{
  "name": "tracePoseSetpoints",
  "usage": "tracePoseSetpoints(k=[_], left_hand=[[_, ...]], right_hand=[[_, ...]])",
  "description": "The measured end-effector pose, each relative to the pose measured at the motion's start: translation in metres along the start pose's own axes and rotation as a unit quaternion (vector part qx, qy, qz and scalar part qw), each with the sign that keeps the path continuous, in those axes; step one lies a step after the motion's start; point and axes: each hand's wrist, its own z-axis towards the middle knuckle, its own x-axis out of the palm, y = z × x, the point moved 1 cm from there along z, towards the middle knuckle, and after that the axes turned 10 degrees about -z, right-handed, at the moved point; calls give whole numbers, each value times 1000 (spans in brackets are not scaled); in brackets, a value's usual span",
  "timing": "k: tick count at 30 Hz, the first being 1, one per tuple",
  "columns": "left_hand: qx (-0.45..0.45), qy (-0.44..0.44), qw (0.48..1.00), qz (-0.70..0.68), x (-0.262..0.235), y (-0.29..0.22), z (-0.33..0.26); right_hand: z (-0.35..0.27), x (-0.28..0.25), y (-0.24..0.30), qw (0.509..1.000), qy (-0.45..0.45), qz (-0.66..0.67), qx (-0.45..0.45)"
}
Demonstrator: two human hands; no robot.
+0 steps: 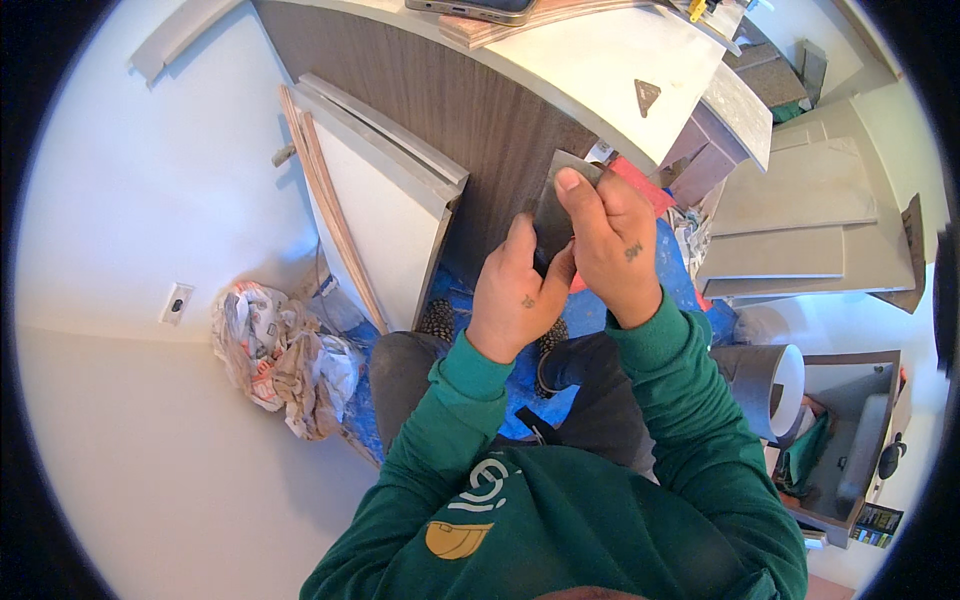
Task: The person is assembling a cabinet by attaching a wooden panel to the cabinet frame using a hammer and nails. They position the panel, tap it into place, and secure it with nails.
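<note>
Both hands grip a thin, flat dark grey piece (550, 215) in front of the wood-grain side of a counter. My right hand (615, 245) pinches its upper right edge, with the thumb lying on the face. Lower down, my left hand (512, 295) is closed on its lower left part. Whether it is a scraper blade or a piece of sheet material, I cannot tell. The fingers behind it are hidden. Something red (640, 185) shows just behind my right hand.
A pale countertop (590, 60) carries a phone (480, 8), curved wood strips (540, 20) and a small dark triangular piece (647, 96). White panels (375, 185) lean left, near crumpled plastic bags (285, 350). Blue sheeting (515, 385) covers the floor. An open box (850, 440) stands right.
</note>
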Motion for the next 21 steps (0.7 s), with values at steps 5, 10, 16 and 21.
tracePoseSetpoints(k=[5, 10, 16, 21], left_hand=[[6, 8, 1000, 2, -1, 0, 2], [-13, 14, 1000, -15, -1, 0, 3], [-4, 16, 1000, -27, 0, 4, 4], [-11, 15, 1000, -9, 0, -9, 8]], right_hand=[[-2, -4, -3, 999, 34, -18, 30], [-1, -3, 1, 999, 31, 19, 33], [2, -7, 4, 999, 33, -37, -2], [10, -8, 14, 999, 6, -7, -36]])
